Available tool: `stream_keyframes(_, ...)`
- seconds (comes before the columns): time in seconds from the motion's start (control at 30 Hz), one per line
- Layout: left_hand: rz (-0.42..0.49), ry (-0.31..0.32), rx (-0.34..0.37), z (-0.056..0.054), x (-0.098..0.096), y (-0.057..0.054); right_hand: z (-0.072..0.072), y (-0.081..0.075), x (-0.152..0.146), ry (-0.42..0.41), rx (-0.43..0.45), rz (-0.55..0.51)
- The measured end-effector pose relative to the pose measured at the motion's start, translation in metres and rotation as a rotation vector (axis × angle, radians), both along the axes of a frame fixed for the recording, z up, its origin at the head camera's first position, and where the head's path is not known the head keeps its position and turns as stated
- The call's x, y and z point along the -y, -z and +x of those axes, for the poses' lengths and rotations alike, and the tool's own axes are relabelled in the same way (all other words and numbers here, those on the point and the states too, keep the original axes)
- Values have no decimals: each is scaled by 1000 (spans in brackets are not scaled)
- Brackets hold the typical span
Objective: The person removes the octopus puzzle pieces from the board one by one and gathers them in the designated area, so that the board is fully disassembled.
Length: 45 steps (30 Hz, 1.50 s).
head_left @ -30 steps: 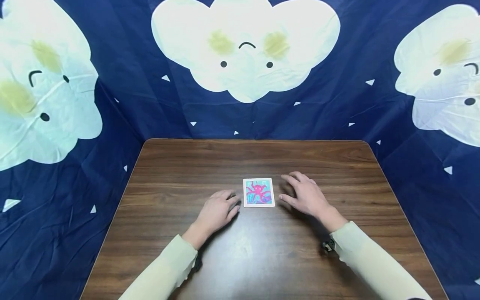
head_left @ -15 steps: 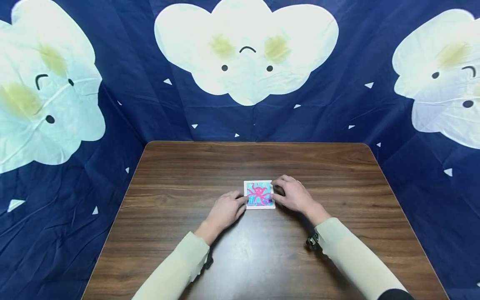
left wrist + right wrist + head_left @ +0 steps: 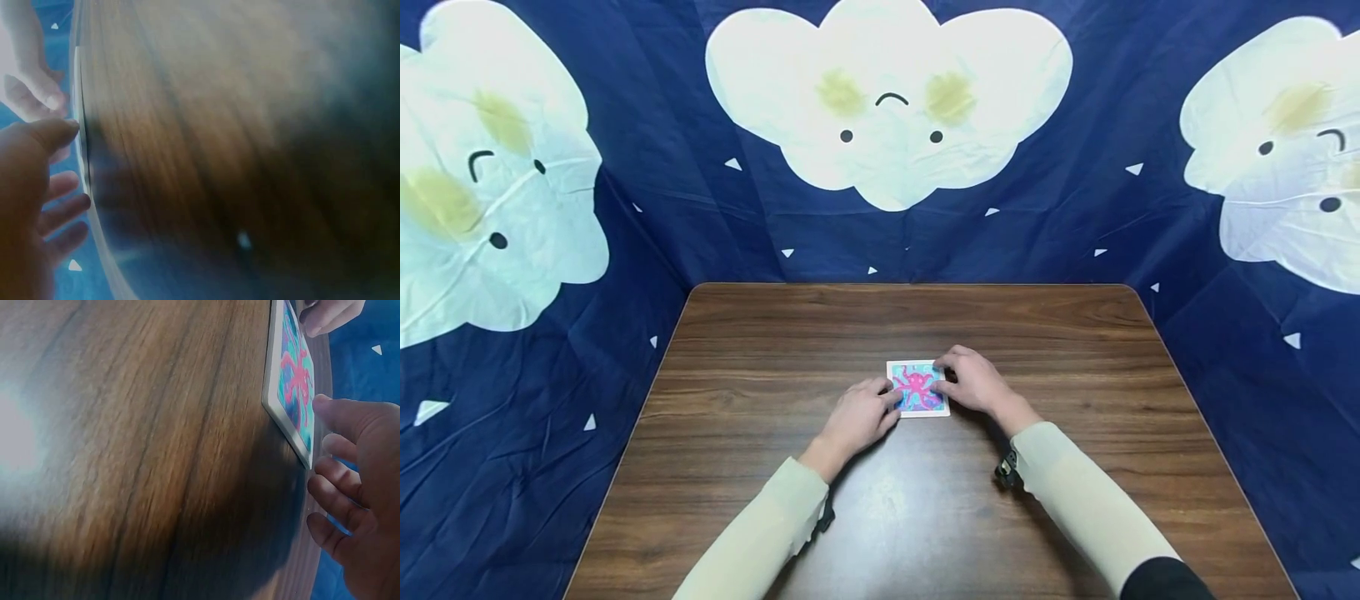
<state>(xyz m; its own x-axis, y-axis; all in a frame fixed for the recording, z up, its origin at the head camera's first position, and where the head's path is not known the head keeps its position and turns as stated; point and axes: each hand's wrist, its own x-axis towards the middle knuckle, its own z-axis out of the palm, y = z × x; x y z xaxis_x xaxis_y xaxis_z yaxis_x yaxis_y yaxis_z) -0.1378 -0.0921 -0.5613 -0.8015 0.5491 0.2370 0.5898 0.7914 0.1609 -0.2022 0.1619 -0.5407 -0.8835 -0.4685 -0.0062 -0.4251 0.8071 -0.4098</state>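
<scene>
Forearms point(image 3: 1075, 492) angled inward; left fingers point(image 3: 889, 398) facing right fingers point(image 3: 946, 362), both relaxed.

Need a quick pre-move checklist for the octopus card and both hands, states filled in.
1. Card flat on the table: ok, it appears to lie flat.
2. Picture side up: ok, the pink octopus faces up.
3. Card away from the table's edges: ok, bare wood shows on all sides in the head view.
4. Left hand in position: ok, fingertips overlap the card's left side in the head view.
5. Right hand in position: ok, fingertips overlap the card's right side there.
6. Firm hold from both hands: cannot tell, the views don't show how hard the fingertips press, if at all.
</scene>
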Motion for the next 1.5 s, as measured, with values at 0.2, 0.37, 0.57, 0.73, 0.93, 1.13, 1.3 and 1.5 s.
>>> stream_keyframes(0.2,-22,39,5,1,-1,3,-3,1,6,-7,-1,-7)
stream_keyframes(0.37,-38,50,15,0,-3,3,-5,1,10,7,12,-5)
stream_keyframes(0.57,-48,45,33,-2,-4,0,-5,3,14,21,29,10)
stream_keyframes(0.73,-69,47,49,-4,-5,-3,-7,1,20,5,46,26)
stream_keyframes(0.93,-84,39,86,-5,-8,-8,-11,-4,25,9,67,56)
stream_keyframes(1.13,-97,18,103,-5,-8,-7,-17,-7,28,12,111,61)
stream_keyframes(1.3,-90,16,107,-5,-7,-6,-20,-11,29,-10,120,52)
stream_keyframes(1.5,-78,13,109,-6,-8,-7,-20,-13,35,-6,108,64)
